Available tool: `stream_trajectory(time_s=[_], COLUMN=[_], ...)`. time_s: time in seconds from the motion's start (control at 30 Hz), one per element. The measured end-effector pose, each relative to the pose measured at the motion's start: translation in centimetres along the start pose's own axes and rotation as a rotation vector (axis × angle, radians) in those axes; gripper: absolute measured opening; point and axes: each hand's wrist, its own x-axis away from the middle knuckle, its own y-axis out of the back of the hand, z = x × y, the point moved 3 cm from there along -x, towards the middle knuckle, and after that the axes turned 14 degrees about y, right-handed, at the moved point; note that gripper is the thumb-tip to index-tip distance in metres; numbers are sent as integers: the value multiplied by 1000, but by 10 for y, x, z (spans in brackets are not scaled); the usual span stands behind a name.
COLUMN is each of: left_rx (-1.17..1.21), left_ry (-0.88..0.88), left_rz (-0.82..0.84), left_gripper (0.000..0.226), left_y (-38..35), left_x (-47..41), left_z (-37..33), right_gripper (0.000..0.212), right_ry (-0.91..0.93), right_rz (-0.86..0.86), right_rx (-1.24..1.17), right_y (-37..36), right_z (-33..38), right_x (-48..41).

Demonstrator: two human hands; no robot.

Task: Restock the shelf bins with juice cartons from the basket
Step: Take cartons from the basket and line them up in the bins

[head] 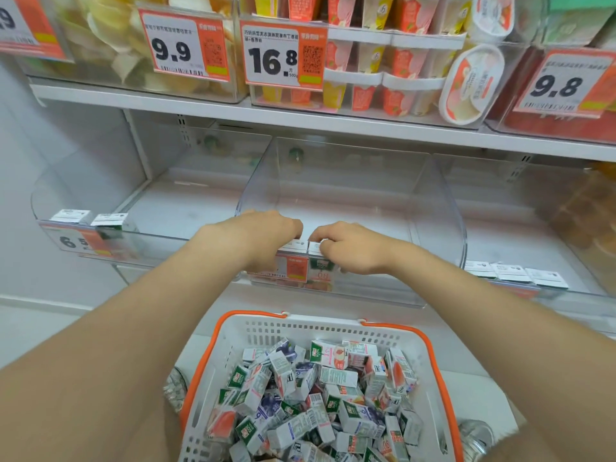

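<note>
A white basket (233,348) with orange handles sits low in the middle, holding several small juice cartons (333,358) in a loose heap. Above it is a clear middle shelf bin (333,181). My left hand (266,235) and my right hand (346,248) reach over its front wall, side by side. Each hand grips a small white-topped carton standing upright against the bin's front: the left carton (295,245) and the right carton (315,248). The fingers hide most of both cartons.
The left bin (160,208) has two cartons (90,217) at its front left. The right bin (533,208) has three cartons (513,273) along its front. An upper shelf (300,118) with price tags and snack tubs overhangs the bins.
</note>
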Motion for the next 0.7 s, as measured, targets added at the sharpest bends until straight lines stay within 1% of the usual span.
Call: stream_trajectory(time_s=[0.07, 0.13, 0.2, 0.27, 0.33, 0.37, 0.4, 0.43, 0.47, 0.5, 0.53, 0.57, 0.63, 0.7], left_rx=[15, 58, 81, 49, 4, -3, 6, 35, 77, 121, 135, 100, -30, -77], left_ry=[2, 16, 22, 7, -10, -11, -9, -11, -26, -53, -81, -112, -209, -265], left_rz=[-21, -59, -83, -112, -244, -332, -412, -450, -428, -358, -245, -120, 86, 241], left_gripper=[62, 71, 70, 66, 55, 47, 40, 34, 28, 23, 19, 16, 17, 21], left_y=[2, 1, -1, -2, 0, 2, 2, 0, -6, -15, -30, -47, -86, -125], left_x=[4, 6, 12, 23, 41, 52, 64, 75, 86, 95, 101, 105, 108, 103], left_z=[-1, 0, 0, -5, -15, -21, -26, -33, -41, -50, -61, -72, -93, -106], right_gripper=[34, 40, 46, 38, 24, 19, 17, 17, 19, 21, 22, 23, 25, 25], right_ry=[5, 11, 19, 79, 195, 242, 262, 251, 216, 165, 119, 76, -3, -56], right_rz=[31, 58, 8, -112, -235, -258, -235, -162, -49, 92, 221, 318, 438, 514], right_rx=[60, 154, 261, 350, 368, 354, 335, 312, 299, 305, 327, 359, 418, 435], right_y=[-2, -3, 0, 5, 7, 7, 4, -1, -10, -23, -36, -50, -75, -97], right_z=[1, 3, 8, 23, 46, 60, 70, 75, 76, 71, 64, 54, 31, 9], right_x=[-2, 1, 10, 26, 47, 60, 73, 83, 92, 100, 107, 112, 119, 124])
